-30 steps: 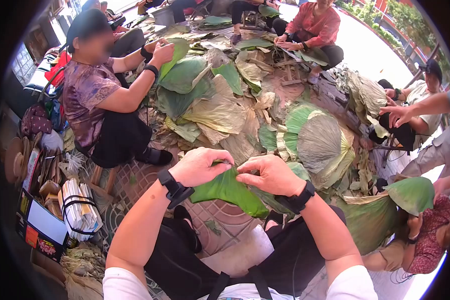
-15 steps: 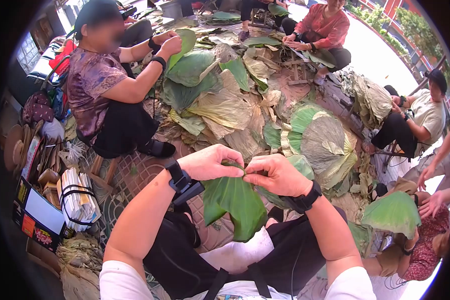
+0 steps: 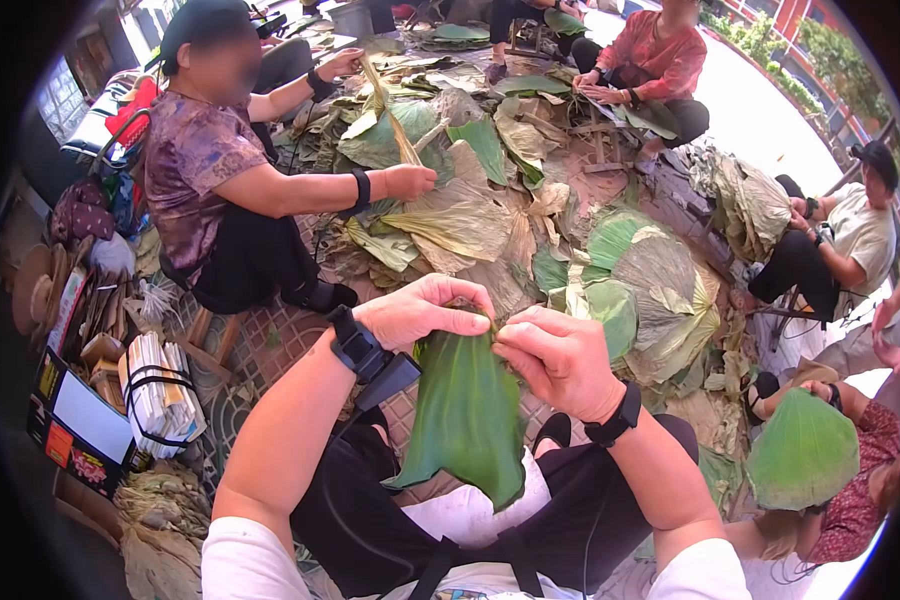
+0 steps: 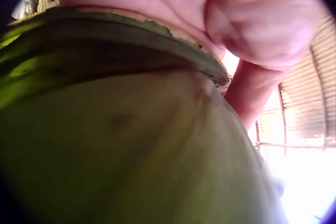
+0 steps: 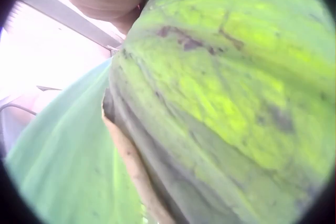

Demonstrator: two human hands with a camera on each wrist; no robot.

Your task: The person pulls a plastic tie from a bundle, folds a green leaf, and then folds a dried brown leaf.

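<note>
A green lotus leaf (image 3: 460, 410) hangs in folds below my two hands, over my lap. My left hand (image 3: 430, 312) pinches its gathered top edge between thumb and fingers. Close beside it, my right hand (image 3: 562, 362) pinches the same top edge, its fingers curled and fingertips nearly meeting the left thumb. In the left wrist view the leaf (image 4: 115, 145) fills the lower part, with a browned, ragged rim under the palm. Dark blotches and a brown dry edge mark the leaf (image 5: 220, 92) in the right wrist view.
A heap of green and dried leaves (image 3: 470, 220) covers the ground ahead. At left, a seated person (image 3: 195, 160) handles a dried leaf; others sit around the heap. Strapped paper bundles (image 3: 160, 400) stand at lower left. Another person's green leaf (image 3: 805, 450) is at right.
The leaf, earlier bunched up and slanting to the right, now hangs down long between my hands. The person at left has swapped a green leaf for a dried one, arms spread wider.
</note>
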